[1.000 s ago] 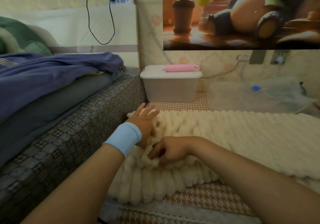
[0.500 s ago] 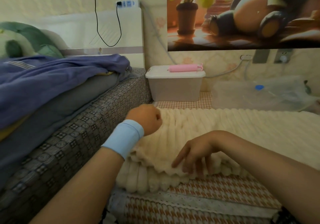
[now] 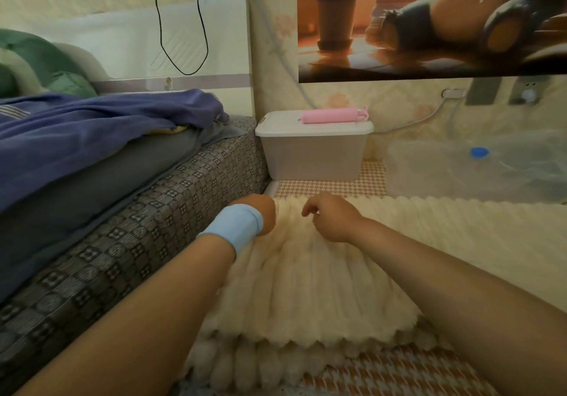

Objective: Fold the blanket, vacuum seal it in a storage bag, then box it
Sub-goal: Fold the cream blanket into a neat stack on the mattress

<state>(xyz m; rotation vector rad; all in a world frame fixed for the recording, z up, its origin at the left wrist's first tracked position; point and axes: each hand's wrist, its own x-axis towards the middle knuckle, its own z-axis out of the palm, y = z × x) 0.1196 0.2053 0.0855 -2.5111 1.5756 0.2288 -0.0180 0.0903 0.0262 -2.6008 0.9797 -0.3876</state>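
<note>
Alignment seems the reason the left hand and the right hand, side by side, each grip the folded blanket's far edge.

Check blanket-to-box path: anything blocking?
Yes. The box has its lid on, and a pink pump lies on that lid; both block the blanket from going in. Between blanket and box only a bare strip of mat shows. The clear storage bag lies off to the right.
</note>
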